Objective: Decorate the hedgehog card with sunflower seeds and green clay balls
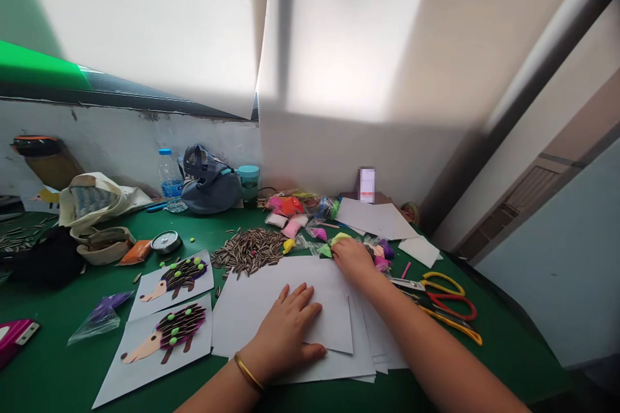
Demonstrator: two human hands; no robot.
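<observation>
My left hand (290,329) lies palm down with fingers spread on a small sheet of white paper (334,326), over larger white sheets. My right hand (353,261) is stretched forward among bags of coloured modelling clay; its fingers are bent in against a light-green clay packet (325,250), their tips partly hidden. Left of the sheets lie two hedgehog pictures (181,326) with striped seeds and green dots on their backs. A heap of sunflower seeds (252,250) sits at the far edge of the paper, beside a yellow lump of clay (289,245).
Scissors (445,281) with yellow and red handles lie at the right. A phone (367,185) stands at the back. Along the wall are a blue bag (210,187), a water bottle (169,177) and a teal-lidded cup (248,184). A purple clay bag (103,315) lies left.
</observation>
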